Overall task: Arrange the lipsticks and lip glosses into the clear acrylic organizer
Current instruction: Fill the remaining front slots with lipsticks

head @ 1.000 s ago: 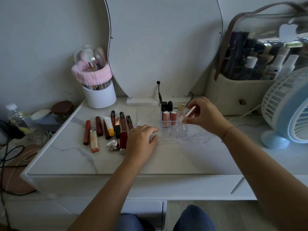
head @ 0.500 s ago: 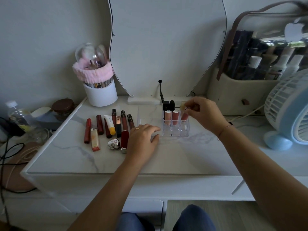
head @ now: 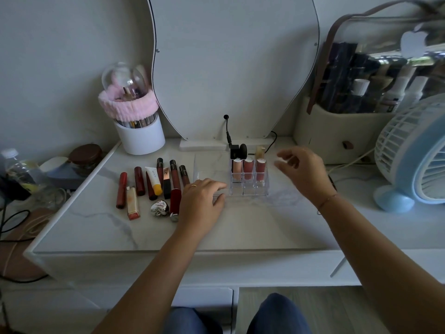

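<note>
The clear acrylic organizer (head: 249, 190) stands mid-table, with three pink lip glosses (head: 248, 168) upright in its middle row and two black lipsticks (head: 238, 151) plus a gold-capped one (head: 260, 151) in the back row. My left hand (head: 201, 201) rests palm down on the organizer's low left section, fingers spread. My right hand (head: 301, 168) hovers just right of the organizer, fingers apart and empty. Several lipsticks and glosses (head: 154, 182) lie in a row on the table to the left, among them a white tube with a yellow cap (head: 154, 179) and a silver heart-shaped case (head: 160, 208).
A curved mirror (head: 231, 68) stands behind the organizer with a black cable (head: 227, 131) at its base. A white brush cup with a pink band (head: 137, 126) is back left. A cosmetics bag (head: 361, 104) and a blue fan (head: 414, 155) crowd the right.
My right hand set the third gloss into the organizer's middle row, let go, and drew back to the right. My left hand stayed on the organizer.
</note>
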`<state>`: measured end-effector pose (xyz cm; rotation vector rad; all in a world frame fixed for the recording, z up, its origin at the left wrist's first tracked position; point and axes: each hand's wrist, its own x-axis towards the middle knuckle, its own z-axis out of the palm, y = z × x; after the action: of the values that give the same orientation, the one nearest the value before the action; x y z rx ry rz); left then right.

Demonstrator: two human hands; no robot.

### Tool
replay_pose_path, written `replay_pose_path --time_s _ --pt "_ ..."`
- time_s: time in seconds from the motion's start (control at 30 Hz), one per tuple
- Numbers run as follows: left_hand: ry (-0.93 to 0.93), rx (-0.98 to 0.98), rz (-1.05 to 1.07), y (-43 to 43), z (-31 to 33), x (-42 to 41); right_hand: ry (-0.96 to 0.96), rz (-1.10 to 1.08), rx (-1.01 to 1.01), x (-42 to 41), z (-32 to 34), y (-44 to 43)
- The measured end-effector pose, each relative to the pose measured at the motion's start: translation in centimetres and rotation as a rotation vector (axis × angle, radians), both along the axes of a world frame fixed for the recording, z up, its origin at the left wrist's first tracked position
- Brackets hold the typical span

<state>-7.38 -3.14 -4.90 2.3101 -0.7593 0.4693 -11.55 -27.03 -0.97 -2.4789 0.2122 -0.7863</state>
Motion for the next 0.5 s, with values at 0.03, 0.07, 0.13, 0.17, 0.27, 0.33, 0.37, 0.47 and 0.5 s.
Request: replay_pose_path --time_s 0.03,0.07,0.13,0.17,0.27,0.33,0.37,0.47,0.5 --pt "-0.002 0.002 -0.001 0.0 0.0 0.0 0.010 -0.079 0.006 -0.4 -0.3 -1.1" --pt "-0.004 0.002 -0.002 0.0 0.0 0.0 0.033 -0.168 0.026 -0.8 -0.6 -2.4" --pt "-0.009 0.003 -0.003 0.0 0.0 0.1 0.158 -0.328 0.089 -1.6 -1.0 -4.7" --pt "-0.011 0.006 -0.003 0.0 -0.1 0.1 0.244 -0.384 0.087 -1.9 -1.2 -5.6" --pt "-0.014 0.010 -0.005 0.0 -0.1 0.2 0.385 -0.437 0.031 -2.5 -1.5 -6.8" --pt "-0.016 0.014 -0.005 0.0 0.0 0.1 0.384 -0.420 0.035 -2.6 -1.6 -6.5" --pt "-0.017 0.017 -0.004 0.0 0.0 0.1 0.369 -0.409 0.020 -2.6 -1.6 -6.1" --pt "-0.017 0.014 -0.005 0.0 0.0 0.0 0.327 -0.387 -0.049 -2.3 -1.7 -5.3" --pt "-0.018 0.015 -0.004 0.0 0.0 0.0 0.318 -0.371 -0.042 -2.3 -1.8 -5.2"
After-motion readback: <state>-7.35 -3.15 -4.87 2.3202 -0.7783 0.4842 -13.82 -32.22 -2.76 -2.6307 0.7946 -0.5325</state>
